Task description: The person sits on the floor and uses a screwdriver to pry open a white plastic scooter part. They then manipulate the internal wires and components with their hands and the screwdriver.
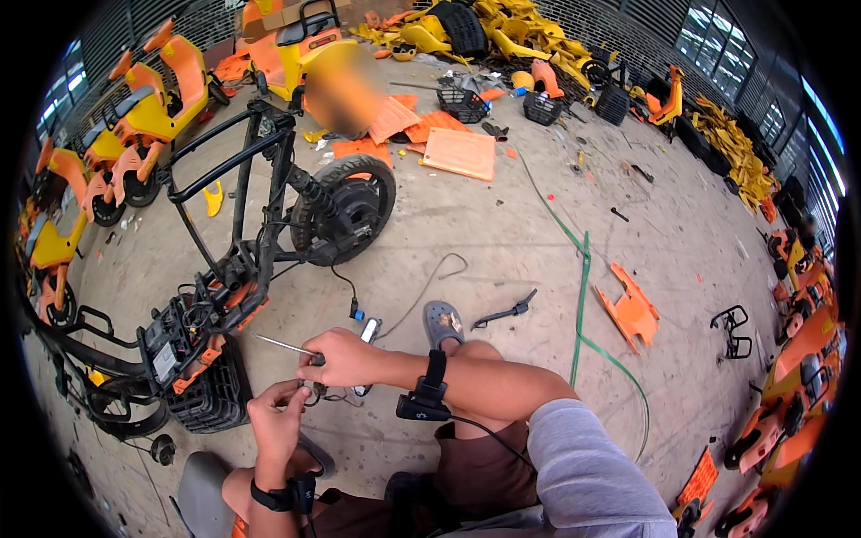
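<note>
My right hand is closed around a screwdriver; its metal shaft points left and its dark handle is mostly inside the fist. Just below it, my left hand pinches its thumb and fingers together by a dark cable. Whatever sits between those fingertips is too small to make out. Behind my right hand a white and black elongated part shows, partly hidden. To the left stands a stripped black scooter frame with a rear wheel and a black basket.
A grey stool seat is at lower left. On the floor lie a black lever-like part, an orange panel and a green strap. Yellow and orange scooters line the left; heaped yellow panels lie far back.
</note>
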A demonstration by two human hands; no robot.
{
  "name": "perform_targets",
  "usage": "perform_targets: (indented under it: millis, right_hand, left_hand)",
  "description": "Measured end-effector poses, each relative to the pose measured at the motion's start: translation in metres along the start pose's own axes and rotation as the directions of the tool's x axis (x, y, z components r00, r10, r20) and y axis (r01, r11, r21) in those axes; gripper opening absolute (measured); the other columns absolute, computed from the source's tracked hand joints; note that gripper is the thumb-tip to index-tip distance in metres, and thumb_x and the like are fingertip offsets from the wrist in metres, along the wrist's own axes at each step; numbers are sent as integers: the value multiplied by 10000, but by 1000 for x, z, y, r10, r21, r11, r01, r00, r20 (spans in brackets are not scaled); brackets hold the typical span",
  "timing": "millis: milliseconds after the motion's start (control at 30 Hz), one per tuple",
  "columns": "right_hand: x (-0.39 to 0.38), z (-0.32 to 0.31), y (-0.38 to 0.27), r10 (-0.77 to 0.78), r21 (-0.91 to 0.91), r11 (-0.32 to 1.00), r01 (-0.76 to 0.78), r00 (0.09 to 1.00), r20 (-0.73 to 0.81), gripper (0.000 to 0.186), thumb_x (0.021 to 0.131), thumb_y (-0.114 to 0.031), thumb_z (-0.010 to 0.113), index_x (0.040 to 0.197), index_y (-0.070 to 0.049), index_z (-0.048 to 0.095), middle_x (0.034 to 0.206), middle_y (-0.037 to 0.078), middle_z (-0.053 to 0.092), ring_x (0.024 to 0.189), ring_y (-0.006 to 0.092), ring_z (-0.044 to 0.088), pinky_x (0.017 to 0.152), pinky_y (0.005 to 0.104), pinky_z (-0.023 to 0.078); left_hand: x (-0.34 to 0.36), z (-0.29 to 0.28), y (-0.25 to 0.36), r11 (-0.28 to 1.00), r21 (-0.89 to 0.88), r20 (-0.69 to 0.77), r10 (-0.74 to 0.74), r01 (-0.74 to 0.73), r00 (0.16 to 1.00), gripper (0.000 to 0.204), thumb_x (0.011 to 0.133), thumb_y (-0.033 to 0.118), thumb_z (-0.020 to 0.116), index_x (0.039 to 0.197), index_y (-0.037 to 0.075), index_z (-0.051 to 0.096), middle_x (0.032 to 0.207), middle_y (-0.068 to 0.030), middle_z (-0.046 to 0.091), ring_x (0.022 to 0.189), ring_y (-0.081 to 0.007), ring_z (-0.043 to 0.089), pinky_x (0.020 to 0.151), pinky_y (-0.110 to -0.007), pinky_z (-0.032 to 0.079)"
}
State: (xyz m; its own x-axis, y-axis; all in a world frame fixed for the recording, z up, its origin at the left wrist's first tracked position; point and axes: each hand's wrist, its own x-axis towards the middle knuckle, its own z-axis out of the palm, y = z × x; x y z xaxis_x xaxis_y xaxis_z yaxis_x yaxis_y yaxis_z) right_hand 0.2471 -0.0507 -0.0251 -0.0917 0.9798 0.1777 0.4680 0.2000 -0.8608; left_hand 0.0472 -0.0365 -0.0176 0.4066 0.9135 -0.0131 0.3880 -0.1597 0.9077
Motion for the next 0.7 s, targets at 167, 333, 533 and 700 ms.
perform_targets:
  millis: [167,333,533,700]
  right_hand:
    - [-1,-3,1,7,-33,999,-7,1000,1,277,765,-301,720,838,-34,715,780,167,692,749,342,674,691,406,516]
    - [-4,-10,-8,63,-58,996,-62,998,26,323,749,-345,731,835,-35,712,740,169,676,722,339,667,658,407,502]
    - [-5,-7,-4,19,-48,999,-18,1000,11,358,741,-366,735,841,-24,700,719,169,655,725,340,656,650,419,488]
    - [-4,-6,-6,67,-51,997,-64,997,42,355,700,-378,740,845,-55,710,755,167,672,774,353,663,696,428,506]
  left_hand:
    - [1,4,3,1000,-5,-15,16,-16,1000,177,830,44,736,953,-80,705,751,-107,720,644,-92,642,587,-240,504]
    - [2,6,7,1000,-27,-17,-2,2,1000,173,827,28,734,962,-76,701,772,-98,722,663,-85,637,603,-235,505]
    - [2,7,4,999,-39,-6,5,-5,1000,167,823,16,732,966,-67,704,775,-95,722,668,-76,631,606,-229,503]
    - [2,5,3,1000,-12,-9,20,-20,1000,170,808,1,734,965,-60,710,776,-99,725,663,-78,636,610,-231,505]
